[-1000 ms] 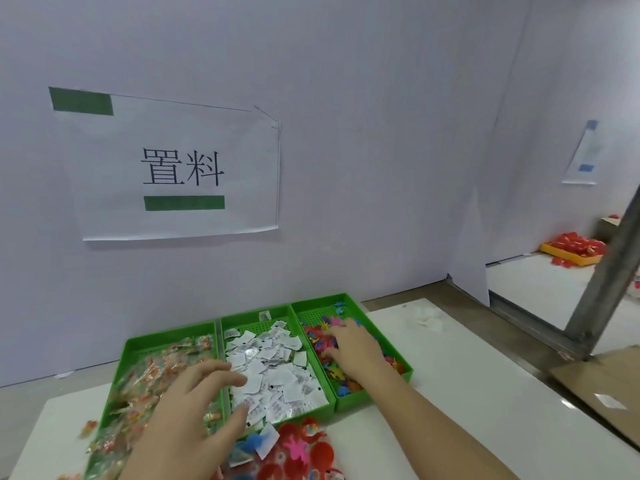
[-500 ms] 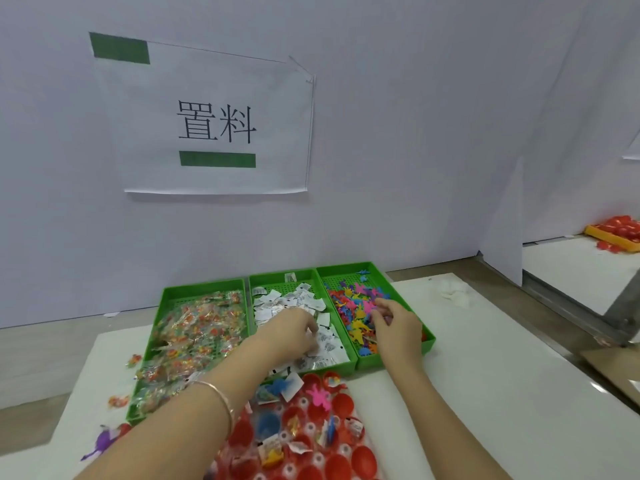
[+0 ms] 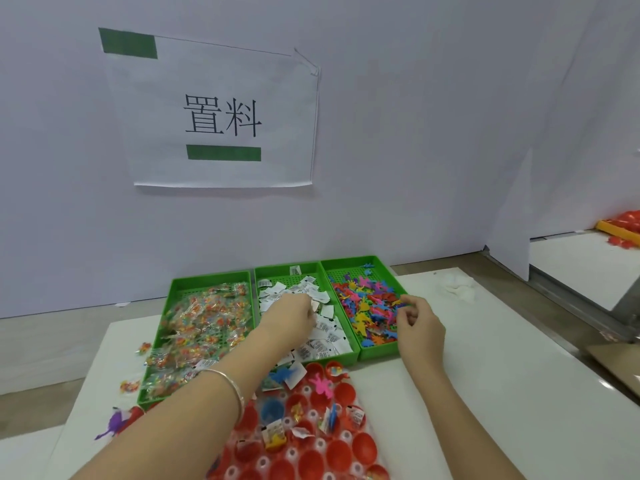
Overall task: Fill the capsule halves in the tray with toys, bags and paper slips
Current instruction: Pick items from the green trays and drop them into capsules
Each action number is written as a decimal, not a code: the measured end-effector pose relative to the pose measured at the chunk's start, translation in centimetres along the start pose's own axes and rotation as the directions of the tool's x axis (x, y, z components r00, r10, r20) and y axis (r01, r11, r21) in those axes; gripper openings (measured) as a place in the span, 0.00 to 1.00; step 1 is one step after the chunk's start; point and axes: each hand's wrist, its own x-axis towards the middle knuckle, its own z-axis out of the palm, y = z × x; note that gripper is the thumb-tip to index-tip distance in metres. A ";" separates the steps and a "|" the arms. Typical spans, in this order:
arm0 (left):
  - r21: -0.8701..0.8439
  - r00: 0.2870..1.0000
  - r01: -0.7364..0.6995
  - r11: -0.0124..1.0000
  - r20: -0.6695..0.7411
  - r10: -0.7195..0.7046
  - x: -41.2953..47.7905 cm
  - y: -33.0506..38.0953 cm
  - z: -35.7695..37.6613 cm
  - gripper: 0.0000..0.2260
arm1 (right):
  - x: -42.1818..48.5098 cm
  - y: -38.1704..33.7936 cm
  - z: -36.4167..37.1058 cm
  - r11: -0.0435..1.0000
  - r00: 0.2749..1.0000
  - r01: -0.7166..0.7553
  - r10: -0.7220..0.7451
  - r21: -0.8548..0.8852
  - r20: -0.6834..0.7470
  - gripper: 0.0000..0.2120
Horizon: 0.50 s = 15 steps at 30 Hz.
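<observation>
Tray: one clear tray at the middle of the near edge of the surface. It is cut off by the bottom of the view and partly hidden under the left forearm.
Halves: red halves sit in rows, with one blue half among them. The total cannot be counted because the rows run out of view. Several far-row halves hold a toy, bag or slip, and the near-right ones look bare.
Bins: three green bins stand side by side, touching, just beyond the tray toward the far edge. The left one holds bags, the middle one slips and the right one toys.
Left hand: the left hand is over the middle bin with its fingers curled down into the slips. I cannot tell whether they grasp one.
Right hand: the right hand is at the right bin's near right corner, fingers curled toward the thumb. Anything pinched is too small to tell.
Bracelet: one bracelet, on the left wrist.
Strays: two stray bags lie left of the bins. One purple toy lies by the near left edge, partly hidden.
Wad: one white wad at the far right corner.
Sign: one sign on the wall, with two green bars.
Yellow tray: one yellow tray holding red pieces, cut off at the right edge of the view.
</observation>
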 end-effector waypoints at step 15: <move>-0.981 0.972 0.127 0.146 0.093 -0.217 -10.5 1.8 -2.7 0.06 | -7.9 -8.1 -2.3 0.756 0.912 -0.194 -0.096 0.625 0.398 0.13</move>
